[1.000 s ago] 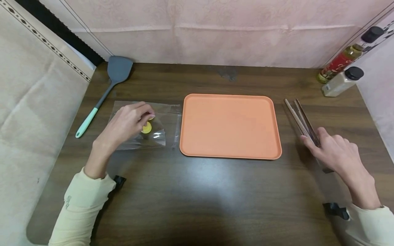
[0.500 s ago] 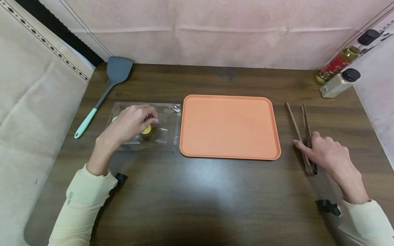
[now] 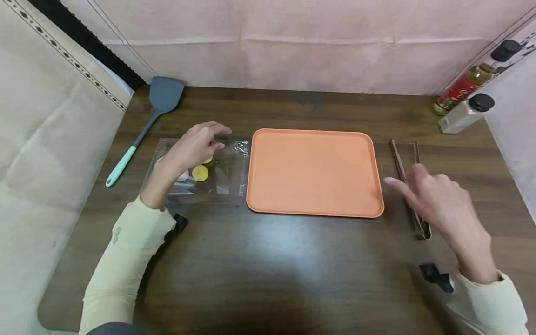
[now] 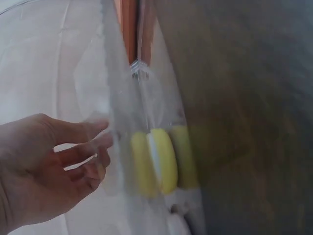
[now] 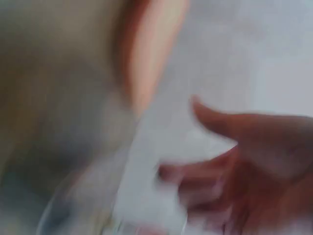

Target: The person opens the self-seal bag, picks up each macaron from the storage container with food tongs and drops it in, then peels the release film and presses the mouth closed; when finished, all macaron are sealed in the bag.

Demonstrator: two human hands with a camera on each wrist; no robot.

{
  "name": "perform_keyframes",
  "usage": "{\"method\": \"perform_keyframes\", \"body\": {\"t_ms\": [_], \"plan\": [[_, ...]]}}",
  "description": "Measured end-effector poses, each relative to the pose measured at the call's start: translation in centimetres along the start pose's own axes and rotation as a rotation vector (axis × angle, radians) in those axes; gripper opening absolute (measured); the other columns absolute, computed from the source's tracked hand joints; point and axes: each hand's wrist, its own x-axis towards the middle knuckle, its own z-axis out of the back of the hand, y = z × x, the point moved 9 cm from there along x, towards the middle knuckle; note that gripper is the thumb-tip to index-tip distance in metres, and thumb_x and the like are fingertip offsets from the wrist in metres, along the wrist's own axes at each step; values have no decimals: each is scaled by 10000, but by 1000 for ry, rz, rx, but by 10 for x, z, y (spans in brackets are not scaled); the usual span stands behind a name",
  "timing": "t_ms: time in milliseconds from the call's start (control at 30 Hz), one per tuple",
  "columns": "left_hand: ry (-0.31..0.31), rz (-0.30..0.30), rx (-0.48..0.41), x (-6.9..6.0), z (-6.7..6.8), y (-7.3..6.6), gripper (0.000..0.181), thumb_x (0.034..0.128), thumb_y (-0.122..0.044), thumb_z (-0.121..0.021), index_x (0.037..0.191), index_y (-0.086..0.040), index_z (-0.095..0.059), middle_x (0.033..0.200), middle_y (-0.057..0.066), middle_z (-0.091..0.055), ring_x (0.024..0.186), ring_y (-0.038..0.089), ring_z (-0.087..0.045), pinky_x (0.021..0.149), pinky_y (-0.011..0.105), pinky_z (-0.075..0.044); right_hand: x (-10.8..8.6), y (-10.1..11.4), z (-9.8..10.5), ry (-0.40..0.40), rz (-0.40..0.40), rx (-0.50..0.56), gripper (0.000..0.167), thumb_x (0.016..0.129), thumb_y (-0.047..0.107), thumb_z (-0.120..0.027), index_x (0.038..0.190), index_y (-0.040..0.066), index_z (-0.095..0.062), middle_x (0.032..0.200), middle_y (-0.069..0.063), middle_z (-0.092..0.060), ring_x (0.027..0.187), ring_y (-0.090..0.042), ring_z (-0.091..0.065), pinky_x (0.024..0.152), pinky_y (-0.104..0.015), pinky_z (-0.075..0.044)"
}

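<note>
My left hand (image 3: 194, 146) hovers over a clear plastic bag (image 3: 228, 179), its fingers spread and holding nothing. Several small round pieces lie at the bag, among them a yellow disc (image 3: 200, 173); the hand hides part of them. Seen from the side in the left wrist view, thick yellow discs (image 4: 166, 161) stand beyond the fingertips, with white between two of them. Above metal tongs (image 3: 398, 163) is my right hand (image 3: 448, 202), thumb stretched out and nothing in its grasp. The tongs lie on the table with their arms apart, partly covered by that hand. The right wrist view is blurred.
An orange tray (image 3: 314, 172) lies between bag and tongs. At the back left rests a grey spatula (image 3: 164, 95) with a mint handle. A bottle with a red label (image 3: 462, 88) and a black-capped jar (image 3: 462, 116) stand at the back right. Cloth curtains border the table.
My left hand has lifted off the bag and moved back and right, uncovering more discs. The tongs have spread apart and been let go; my right hand has risen off them.
</note>
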Motion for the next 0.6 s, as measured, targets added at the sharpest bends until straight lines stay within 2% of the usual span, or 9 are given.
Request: {"method": "perform_keyframes", "body": {"t_ms": [67,133,167,233,333,400,433,500,600], "plan": [[55,34,-30,7,-6,3,441,1092,29,-616,1531,37,-582,1559,243,-599,1260,425,-680,1052,559,-565,1,55,-8,24,191,205,328,1140,387,-621,1095,73,-708,779,-62,-694,686,-251,-672,595,-418,-533],[88,61,-56,13,-12,5,449,1097,24,-605,1544,41,-567,1538,258,-615,1307,428,-660,1028,541,-561,2,114,-35,176,389,452,184,1136,264,-644,1154,114,-750,841,3,-734,721,-181,-687,645,-331,-568],[95,70,-61,16,-14,6,441,1099,23,-600,1538,45,-571,1510,265,-635,1321,425,-657,1020,531,-558,1,141,-53,272,465,546,168,1139,239,-639,1159,117,-754,849,6,-744,733,-172,-705,672,-312,-586],[94,86,-67,19,-17,8,405,1099,19,-602,1503,49,-603,1414,268,-695,1263,395,-684,946,489,-542,4,186,-91,435,559,649,230,1154,275,-609,1214,102,-747,906,19,-772,800,-149,-741,748,-296,-617],[77,93,-72,20,-19,11,315,1099,10,-609,1404,49,-676,1270,254,-754,1089,353,-716,862,449,-517,12,236,-137,556,639,706,351,1166,326,-579,1347,55,-710,968,15,-795,815,-97,-738,794,-265,-606],[63,95,-69,20,-20,12,254,1101,-3,-613,1327,43,-718,1210,233,-770,1011,322,-706,846,422,-515,18,260,-162,659,581,814,424,1181,322,-541,1457,17,-643,1102,-31,-806,864,-82,-749,821,-257,-604],[57,94,-68,20,-21,13,231,1103,-7,-612,1293,39,-735,1196,225,-775,989,311,-702,835,418,-520,20,270,-174,738,512,916,447,1190,307,-517,1506,1,-598,1194,-73,-798,892,-93,-757,828,-264,-606],[41,92,-66,19,-20,13,197,1106,-14,-613,1227,35,-761,1166,214,-779,963,299,-690,828,411,-528,21,288,-192,891,316,1154,476,1205,270,-469,1571,-33,-497,1379,-189,-733,945,-151,-761,832,-297,-610],[9,87,-78,15,-15,12,186,1113,-23,-610,1158,33,-782,1130,210,-784,950,294,-692,829,410,-537,23,308,-210,970,13,1506,512,1218,278,-420,1586,-79,-420,1546,-293,-601,1033,-187,-747,867,-291,-596]]}}
